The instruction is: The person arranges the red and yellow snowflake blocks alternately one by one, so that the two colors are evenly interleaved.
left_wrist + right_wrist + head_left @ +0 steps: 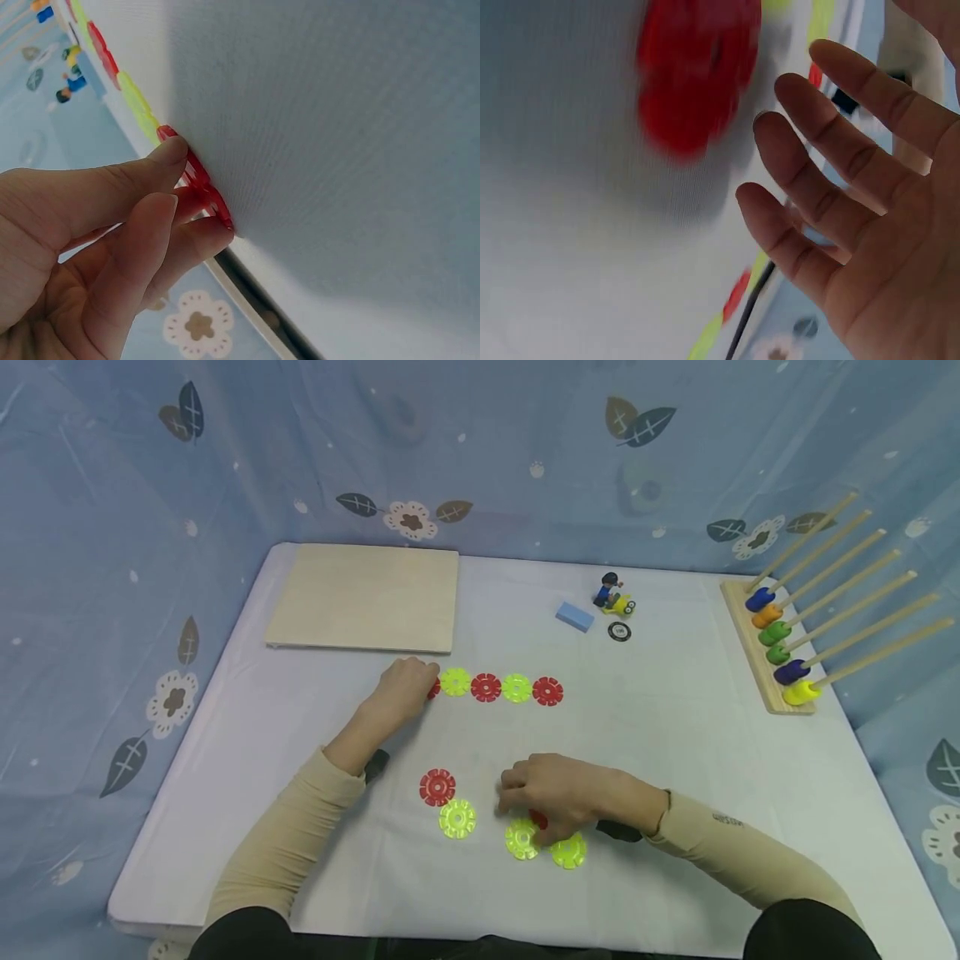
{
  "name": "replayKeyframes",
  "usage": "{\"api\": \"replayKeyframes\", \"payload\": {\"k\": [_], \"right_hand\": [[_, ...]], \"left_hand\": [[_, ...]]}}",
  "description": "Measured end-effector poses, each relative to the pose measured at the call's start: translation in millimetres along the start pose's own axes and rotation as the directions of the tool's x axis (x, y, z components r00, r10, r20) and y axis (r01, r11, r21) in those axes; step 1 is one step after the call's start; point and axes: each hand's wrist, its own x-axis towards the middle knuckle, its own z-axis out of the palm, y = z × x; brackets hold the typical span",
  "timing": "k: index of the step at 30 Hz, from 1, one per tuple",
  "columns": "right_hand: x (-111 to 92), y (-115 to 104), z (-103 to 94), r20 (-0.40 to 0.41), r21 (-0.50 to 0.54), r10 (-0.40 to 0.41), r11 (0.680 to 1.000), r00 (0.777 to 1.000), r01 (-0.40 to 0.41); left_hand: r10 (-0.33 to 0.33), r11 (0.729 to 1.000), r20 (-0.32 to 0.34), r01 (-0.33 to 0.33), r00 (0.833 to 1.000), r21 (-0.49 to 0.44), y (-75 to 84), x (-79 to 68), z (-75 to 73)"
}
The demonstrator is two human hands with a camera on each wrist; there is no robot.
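My left hand pinches a red notched plastic disc between thumb and fingers, at the left end of a row on the white cloth. Along that row follow a yellow-green disc, a red disc, another yellow-green disc and a red one. My right hand hovers over loose discs near the front, fingers apart and loosely bent in the right wrist view. Beneath it, a red disc is partly hidden in the head view, between two yellow-green discs.
A red disc and a yellow-green disc lie left of my right hand. Behind the row are a pale board, a blue block, a black round token and a toy figure. A pegged bead rack stands at right.
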Motion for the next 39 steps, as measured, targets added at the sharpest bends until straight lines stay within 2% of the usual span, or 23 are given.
{"api": "replayKeyframes", "payload": {"k": [7,13,19,23,26,31,34,39], "right_hand": [[6.7,-18.2,9.4,0.046,-0.122,-0.078,0.989,0.996,0.083],[10.8,-22.3,10.4,0.065,-0.140,-0.096,0.985,0.993,0.104],[12.3,-14.1,3.4,0.035,-0.094,-0.023,0.995,0.999,0.026],[8.4,0.9,-4.9,-0.011,-0.028,0.064,0.998,0.998,-0.064],[2.4,13.4,-8.5,-0.041,0.021,0.146,0.989,0.988,-0.145],[-11.0,40.5,-14.2,-0.102,0.096,0.302,0.951,0.948,-0.293],[-21.1,62.0,-16.7,-0.140,0.130,0.393,0.917,0.909,-0.376],[-35.3,99.3,-17.8,-0.190,0.219,0.525,0.846,0.830,-0.485]], "left_hand": [[-0.003,1.000,0.010,0.003,1.000,0.009,-0.3,1.3,0.2],[-0.012,1.000,0.027,0.012,1.000,0.015,0.2,1.7,0.6],[-0.019,1.000,0.034,0.019,0.999,0.015,0.9,2.5,1.8],[-0.024,1.000,0.035,0.024,0.999,0.016,0.7,2.9,1.7],[-0.023,1.000,0.030,0.023,0.999,0.006,0.8,2.1,1.4],[-0.022,1.000,0.025,0.022,0.999,0.002,1.0,1.3,0.8],[-0.023,1.000,0.026,0.023,0.999,0.004,1.4,1.4,0.1],[-0.028,1.000,0.036,0.028,0.999,0.001,1.6,1.4,-0.6]]}}
